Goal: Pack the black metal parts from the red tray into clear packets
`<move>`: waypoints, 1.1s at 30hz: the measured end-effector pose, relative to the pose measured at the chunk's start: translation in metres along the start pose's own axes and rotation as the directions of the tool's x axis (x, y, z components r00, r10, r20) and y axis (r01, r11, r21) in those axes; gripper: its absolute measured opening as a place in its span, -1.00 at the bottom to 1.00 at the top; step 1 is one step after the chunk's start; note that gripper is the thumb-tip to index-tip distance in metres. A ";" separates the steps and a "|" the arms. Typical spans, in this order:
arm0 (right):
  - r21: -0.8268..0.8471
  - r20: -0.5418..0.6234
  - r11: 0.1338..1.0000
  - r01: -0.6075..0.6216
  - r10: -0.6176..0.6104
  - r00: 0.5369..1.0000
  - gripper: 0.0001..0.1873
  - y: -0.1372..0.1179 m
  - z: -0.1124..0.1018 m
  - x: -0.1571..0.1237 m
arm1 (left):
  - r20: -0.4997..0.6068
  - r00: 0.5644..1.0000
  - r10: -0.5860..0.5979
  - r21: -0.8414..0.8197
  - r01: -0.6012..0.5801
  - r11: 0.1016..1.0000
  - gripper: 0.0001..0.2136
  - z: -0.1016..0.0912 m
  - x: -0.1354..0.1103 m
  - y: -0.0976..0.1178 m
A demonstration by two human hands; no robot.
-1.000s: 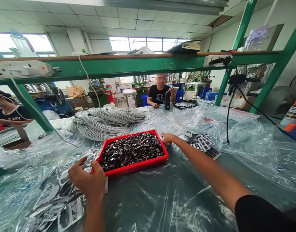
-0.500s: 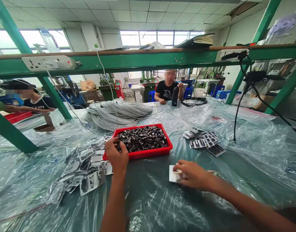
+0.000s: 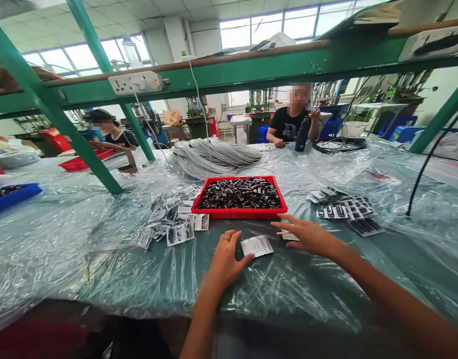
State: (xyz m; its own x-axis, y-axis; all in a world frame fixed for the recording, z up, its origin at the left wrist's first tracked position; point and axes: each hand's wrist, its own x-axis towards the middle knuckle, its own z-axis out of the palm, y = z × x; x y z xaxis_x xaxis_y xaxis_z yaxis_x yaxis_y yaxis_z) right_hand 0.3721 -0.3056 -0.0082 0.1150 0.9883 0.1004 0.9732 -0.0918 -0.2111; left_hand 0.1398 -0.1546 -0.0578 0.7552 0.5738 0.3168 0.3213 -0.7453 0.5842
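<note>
"Since the silver card (image 3: 257, 246) lies flat between the two hands, is either one gripping it?"

"Neither. The left hand (image 3: 227, 262) is loose and curved, thumb apart from the fingers, closed around nothing. It brackets the card's left side, probably so that both edges are within reach. I can't tell whether the thumb touches the near edge."

"And the right hand (image 3: 311, 237)?"

"Its fingers are spread, just beyond the card's right side. A thin stick (image 3: 335, 231) shows at both sides of that hand, so it may be tucked in there, but I can't tell whether it's pinned. Part of a pale card (image 3: 289, 236) shows beneath the fingers."

"Why is the red tray (image 3: 239, 215) straight ahead?"

"Easy reach for both arms, I'd guess. Its raised walls keep the small dark metallic pieces (image 3: 239, 194) from scattering."

"What about the cards at either side?"

"A jumbled heap of silver cards (image 3: 172, 214) lies left of the tray, while dark-filled cards (image 3: 346, 209) lie more neatly to its right. Keeping them apart likely avoids mixing. Clear plastic sheeting (image 3: 288, 294) covers the tabletop, presumably to protect it."
</note>
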 end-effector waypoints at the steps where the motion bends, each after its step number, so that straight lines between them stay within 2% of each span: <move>1: 0.080 -0.074 0.997 0.007 -0.001 0.997 -0.56 -0.002 -0.001 -0.002 | 0.065 0.998 -0.005 0.016 0.004 1.000 -0.54 0.004 -0.002 0.002; 3: 0.320 -0.238 0.945 0.064 0.015 0.971 -0.74 -0.017 -0.004 0.002 | 0.147 0.989 -0.020 0.042 0.014 0.999 -0.56 0.010 -0.004 0.009; 4: 0.477 -0.293 0.873 0.103 0.048 0.955 -0.65 -0.029 -0.006 0.007 | 0.163 0.986 -0.036 0.053 0.028 0.998 -0.58 0.012 -0.005 0.013; 5: 0.637 -0.314 0.758 0.143 0.086 0.945 -0.53 -0.042 -0.007 0.014 | 0.165 0.985 -0.058 0.060 0.049 0.997 -0.59 0.013 -0.005 0.018; 7: 0.888 -0.279 0.419 0.191 0.161 0.947 -0.38 -0.066 -0.006 0.034 | 0.148 0.983 -0.107 0.062 0.099 0.993 -0.60 0.014 -0.008 0.025; 9: 0.970 -0.231 0.110 0.215 0.158 0.960 -0.36 -0.085 0.000 0.056 | 0.118 0.982 -0.147 0.050 0.142 0.989 -0.61 0.016 -0.011 0.028; 10: 0.977 -0.211 0.007 0.212 0.139 0.968 -0.37 -0.091 0.005 0.066 | 0.104 0.982 -0.159 0.040 0.156 0.987 -0.62 0.018 -0.012 0.027; 12: 0.977 -0.167 -0.112 0.179 0.109 0.980 -0.39 -0.097 0.019 0.082 | 0.076 0.981 -0.180 0.026 0.179 0.984 -0.63 0.022 -0.014 0.025; 14: 0.979 -0.121 -0.155 0.135 0.096 0.988 -0.40 -0.099 0.036 0.088 | 0.054 0.979 -0.196 0.017 0.195 0.981 -0.63 0.026 -0.014 0.021; 17: 0.978 -0.099 -0.174 0.116 0.102 0.990 -0.40 -0.099 0.062 0.086 | 0.033 0.980 -0.198 -0.012 0.198 0.980 -0.61 0.028 -0.013 0.018; 21: 0.947 -0.092 -0.285 0.146 0.195 0.976 -0.42 -0.101 0.083 0.081 | 0.024 0.977 -0.210 -0.036 0.211 0.977 -0.62 0.027 -0.012 0.020; 24: 0.938 -0.031 -0.329 0.104 0.221 0.975 -0.46 -0.103 0.085 0.081 | 0.015 0.976 -0.216 -0.026 0.217 0.976 -0.67 0.025 -0.012 0.022; 27: 0.961 0.011 -0.272 0.053 0.226 0.974 -0.49 -0.105 0.082 0.074 | 0.009 0.979 -0.202 -0.018 0.202 0.979 -0.71 0.024 -0.013 0.024; 31: 0.974 0.116 -0.208 -0.088 0.128 0.985 -0.51 -0.102 0.074 0.054 | -0.002 0.984 -0.176 0.010 0.176 0.984 -0.78 0.028 -0.015 0.024; 33: 0.964 0.162 -0.224 -0.140 0.080 0.984 -0.51 -0.095 0.070 0.050 | -0.006 0.987 -0.158 0.041 0.158 0.987 -0.75 0.030 -0.015 0.023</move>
State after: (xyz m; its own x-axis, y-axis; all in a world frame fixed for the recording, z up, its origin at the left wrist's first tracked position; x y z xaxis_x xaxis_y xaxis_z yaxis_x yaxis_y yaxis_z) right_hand 0.2717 -0.2385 -0.0507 0.1591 0.9844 -0.0752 -0.4264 -0.0002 -0.9045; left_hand 0.1528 -0.1908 -0.0710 0.6916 0.6862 0.2255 0.4593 -0.6587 0.5959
